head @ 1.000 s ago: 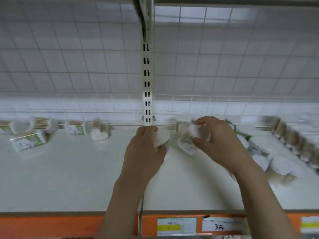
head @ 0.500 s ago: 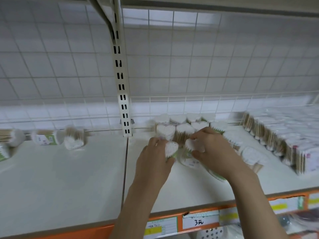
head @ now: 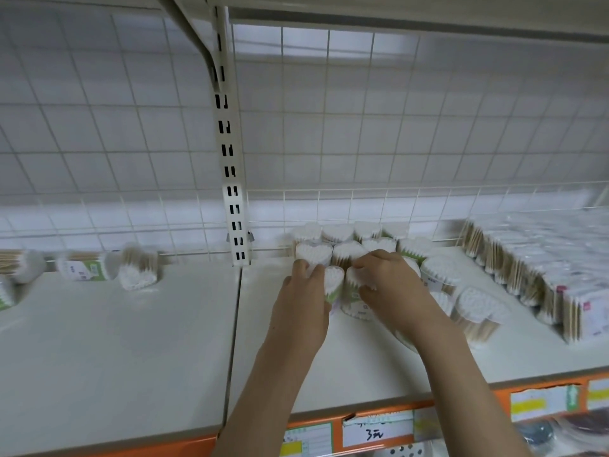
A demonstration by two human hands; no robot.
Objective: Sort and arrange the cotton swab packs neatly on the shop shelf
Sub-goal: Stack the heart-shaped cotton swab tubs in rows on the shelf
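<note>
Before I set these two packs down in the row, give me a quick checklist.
1. Left hand grips its heart-shaped pack: ok.
2. Right hand grips its pack: ok.
3. Both packs upright, swab tips up: ok.
4. Upright rows behind to line up against: ok.
5. Toppled packs beside the right hand: not ok.
6. Shelf bare in front: ok.

Shelf (head: 131,341) off-white; front strip (head: 461,409) orange. Price tags (head: 377,430) white, some with yellow bands, one with a green mark. Swab packs (head: 314,253) white-tipped, tan sticks, green and white labels. Packs at right (head: 514,258) tan-sided, white labels with a red spot. Back grid (head: 362,127) white wire squares. Upright (head: 230,179) cream with black slots.
</note>
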